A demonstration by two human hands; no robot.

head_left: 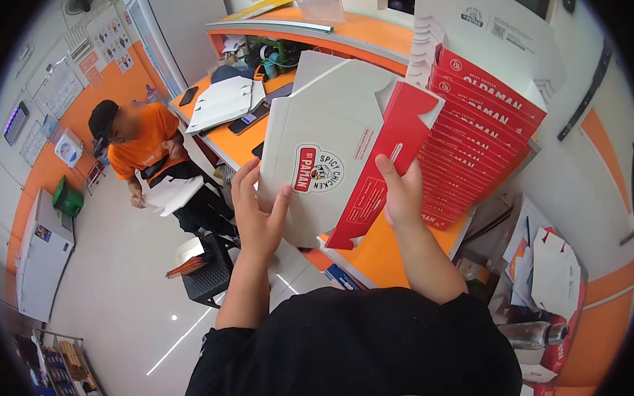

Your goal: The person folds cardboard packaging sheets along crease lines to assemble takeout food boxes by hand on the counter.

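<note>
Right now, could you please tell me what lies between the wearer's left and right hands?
The head view shows a white-and-red carton between the left hand and the right hand.

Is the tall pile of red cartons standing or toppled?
Standing: the pile shows its red panels layered one above another in a column, just beyond the carton in the right hand.
</note>
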